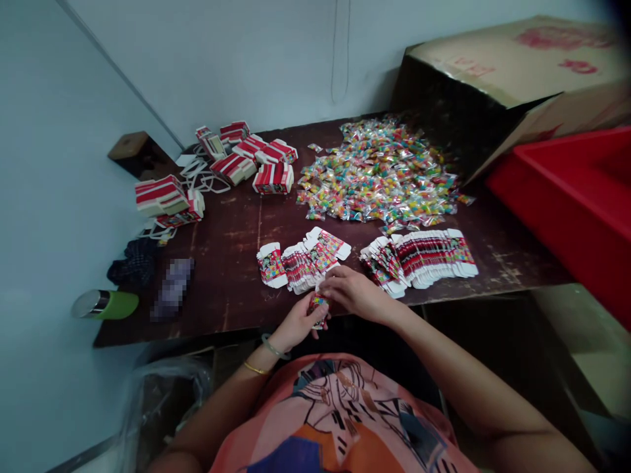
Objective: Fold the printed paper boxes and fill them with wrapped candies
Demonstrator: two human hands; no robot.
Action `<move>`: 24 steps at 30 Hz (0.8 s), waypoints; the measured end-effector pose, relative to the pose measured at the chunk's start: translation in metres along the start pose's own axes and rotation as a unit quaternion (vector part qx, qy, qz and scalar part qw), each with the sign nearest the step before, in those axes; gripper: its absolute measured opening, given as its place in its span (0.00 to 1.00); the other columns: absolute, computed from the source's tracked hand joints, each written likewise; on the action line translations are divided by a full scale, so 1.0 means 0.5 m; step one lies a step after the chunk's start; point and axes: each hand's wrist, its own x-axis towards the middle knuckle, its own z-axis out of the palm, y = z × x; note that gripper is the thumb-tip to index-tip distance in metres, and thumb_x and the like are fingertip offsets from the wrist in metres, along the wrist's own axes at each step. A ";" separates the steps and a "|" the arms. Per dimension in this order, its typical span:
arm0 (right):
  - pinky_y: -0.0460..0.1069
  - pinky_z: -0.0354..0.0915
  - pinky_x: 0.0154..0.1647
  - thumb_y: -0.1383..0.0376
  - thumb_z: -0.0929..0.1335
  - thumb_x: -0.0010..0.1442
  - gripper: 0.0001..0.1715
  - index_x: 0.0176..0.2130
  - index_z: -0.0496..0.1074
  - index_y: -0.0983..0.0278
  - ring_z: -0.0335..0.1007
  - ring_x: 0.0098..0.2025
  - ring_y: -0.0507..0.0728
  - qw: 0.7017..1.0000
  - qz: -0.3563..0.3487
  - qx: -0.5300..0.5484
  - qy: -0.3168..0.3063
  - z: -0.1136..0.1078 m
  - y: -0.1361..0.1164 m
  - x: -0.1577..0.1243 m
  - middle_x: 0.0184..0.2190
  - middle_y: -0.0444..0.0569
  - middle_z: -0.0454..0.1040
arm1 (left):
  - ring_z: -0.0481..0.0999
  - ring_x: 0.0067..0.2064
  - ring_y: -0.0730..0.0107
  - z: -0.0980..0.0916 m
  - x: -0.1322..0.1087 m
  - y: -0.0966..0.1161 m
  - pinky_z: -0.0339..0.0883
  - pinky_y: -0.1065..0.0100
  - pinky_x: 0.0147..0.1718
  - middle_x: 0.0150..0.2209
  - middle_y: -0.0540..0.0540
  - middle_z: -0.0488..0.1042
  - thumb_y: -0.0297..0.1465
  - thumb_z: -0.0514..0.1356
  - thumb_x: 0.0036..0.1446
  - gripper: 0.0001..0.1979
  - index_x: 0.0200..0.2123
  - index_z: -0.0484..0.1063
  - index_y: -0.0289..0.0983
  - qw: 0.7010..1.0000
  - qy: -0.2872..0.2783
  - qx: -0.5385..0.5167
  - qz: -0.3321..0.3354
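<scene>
The left hand (298,322), with a pale bangle and a gold bracelet at its wrist, is closed around a small printed carton (319,304) at the table's near edge, while the right hand (349,293) has its fingers bunched at the carton's far end, though whether they grip it I cannot tell. Just beyond lie two rows of flattened cartons, a left row (300,264) and a right row (430,255). Farther off, wrapped candies (379,174) lie heaped on the right and bundled red-and-white carton stacks (162,194) on the left.
</scene>
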 end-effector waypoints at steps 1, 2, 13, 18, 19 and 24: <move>0.50 0.63 0.47 0.67 0.62 0.65 0.13 0.44 0.74 0.63 0.69 0.44 0.55 1.000 -0.002 0.018 -0.004 0.009 0.001 -0.002 0.41 0.51 0.73 | 0.72 0.29 0.68 0.001 -0.003 -0.003 0.62 0.74 0.18 0.30 0.46 0.72 0.49 0.55 0.57 0.27 0.48 0.66 0.31 1.000 0.003 -0.021 -0.005; 0.50 0.64 0.46 0.67 0.61 0.65 0.13 0.45 0.74 0.63 0.69 0.43 0.54 0.999 0.010 0.042 0.014 0.019 0.004 -0.004 0.40 0.50 0.73 | 0.72 0.28 0.68 0.001 -0.006 -0.006 0.62 0.73 0.18 0.30 0.45 0.72 0.51 0.51 0.58 0.29 0.46 0.68 0.31 0.999 0.008 -0.039 -0.010; 0.45 0.64 0.30 0.60 0.71 0.55 0.11 0.38 0.72 0.62 0.64 0.28 0.49 0.857 0.199 0.422 0.220 0.098 0.022 -0.053 0.31 0.43 0.68 | 0.74 0.28 0.66 -0.003 0.001 -0.019 0.64 0.72 0.18 0.29 0.42 0.75 0.54 0.48 0.57 0.32 0.40 0.73 0.28 0.995 0.037 -0.092 -0.022; 0.44 0.66 0.28 0.62 0.74 0.49 0.17 0.40 0.71 0.63 0.67 0.28 0.49 0.804 0.239 0.537 0.088 0.106 0.033 -0.052 0.32 0.44 0.72 | 0.72 0.32 0.66 -0.003 0.005 -0.012 0.63 0.73 0.21 0.32 0.43 0.75 0.45 0.54 0.55 0.24 0.44 0.73 0.31 0.998 -0.005 -0.068 -0.015; 0.44 0.66 0.27 0.63 0.73 0.49 0.17 0.40 0.72 0.63 0.68 0.29 0.50 0.825 0.235 0.507 0.085 0.106 0.029 -0.049 0.33 0.45 0.72 | 0.72 0.32 0.66 -0.003 0.004 -0.010 0.63 0.73 0.22 0.32 0.44 0.75 0.43 0.55 0.54 0.22 0.44 0.73 0.32 0.999 -0.009 -0.049 -0.006; 0.50 0.68 0.42 0.63 0.67 0.59 0.11 0.40 0.78 0.61 0.70 0.41 0.55 0.958 0.092 0.263 0.074 0.083 -0.008 -0.041 0.40 0.49 0.73 | 0.69 0.33 0.69 -0.007 0.003 -0.003 0.63 0.72 0.27 0.32 0.47 0.73 0.35 0.57 0.51 0.15 0.39 0.74 0.33 1.000 0.011 -0.026 0.005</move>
